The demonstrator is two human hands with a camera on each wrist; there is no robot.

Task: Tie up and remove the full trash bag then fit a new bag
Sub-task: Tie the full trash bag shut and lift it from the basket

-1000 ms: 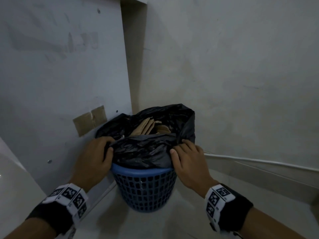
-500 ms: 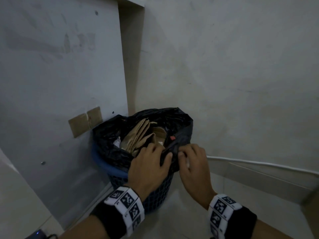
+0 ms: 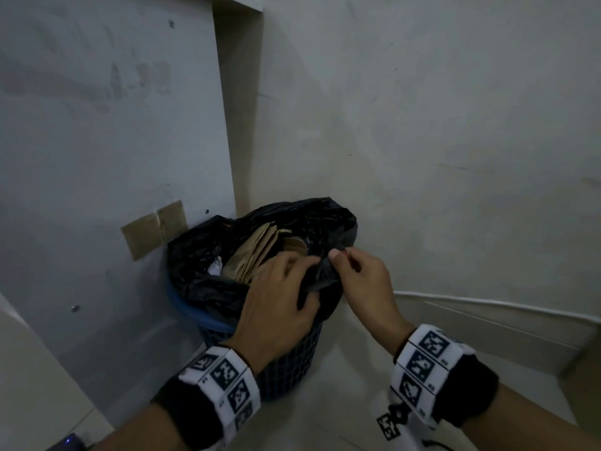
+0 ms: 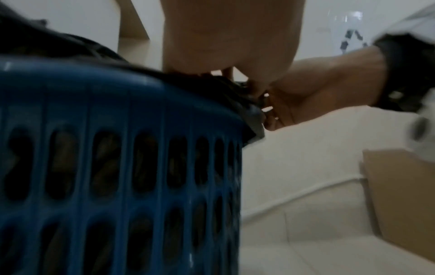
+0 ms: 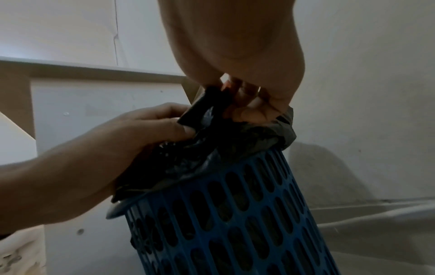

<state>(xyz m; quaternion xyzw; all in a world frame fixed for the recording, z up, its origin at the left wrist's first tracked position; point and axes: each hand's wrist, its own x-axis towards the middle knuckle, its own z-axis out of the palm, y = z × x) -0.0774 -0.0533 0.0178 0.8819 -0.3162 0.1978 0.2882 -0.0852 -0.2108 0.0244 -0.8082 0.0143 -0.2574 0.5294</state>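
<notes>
A blue slotted plastic bin stands on the floor in a corner. A black trash bag lines it, full of brown cardboard pieces and some white paper. My left hand grips the bag's near right rim, fingers curled into the plastic. My right hand pinches the same stretch of rim just to the right, thumb up, lifting a fold of plastic. The bag's mouth stands open.
A white panel with two brown tape patches stands close on the left of the bin. A plaster wall rises behind, with a skirting ledge to the right. A cardboard box sits on the pale tiled floor.
Both hands have left the two sides of the bin and met at the bag's near right rim. The right hand has lifted a fold of plastic a little higher.
</notes>
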